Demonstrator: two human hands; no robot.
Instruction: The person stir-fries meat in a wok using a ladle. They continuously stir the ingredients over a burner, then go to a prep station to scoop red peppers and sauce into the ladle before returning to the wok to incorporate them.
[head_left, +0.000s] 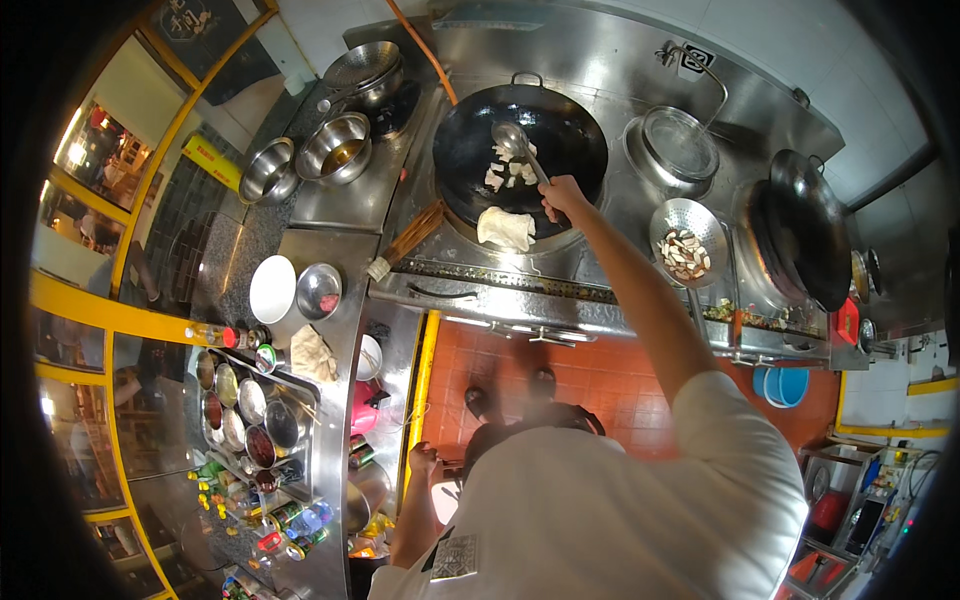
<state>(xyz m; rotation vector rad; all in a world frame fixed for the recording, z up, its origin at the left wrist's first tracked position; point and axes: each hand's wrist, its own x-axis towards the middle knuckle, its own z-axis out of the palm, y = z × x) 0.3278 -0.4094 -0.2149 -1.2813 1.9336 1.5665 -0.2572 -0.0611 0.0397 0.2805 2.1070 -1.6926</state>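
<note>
My right hand grips the handle of a metal ladle. The ladle's bowl is inside a large black wok, beside several pale white chunks of food. A folded white cloth lies over the wok's near rim. My left hand hangs low at my left side, near the yellow edge of the counter, with its fingers curled; whether it holds anything cannot be made out. To the wok's right, a perforated strainer holds sliced white and brown pieces.
A bamboo wok brush lies left of the wok. Steel bowls, a white bowl and a tray of seasoning containers stand on the left counter. At right are a water-filled pot, a tilted second wok and a blue bucket.
</note>
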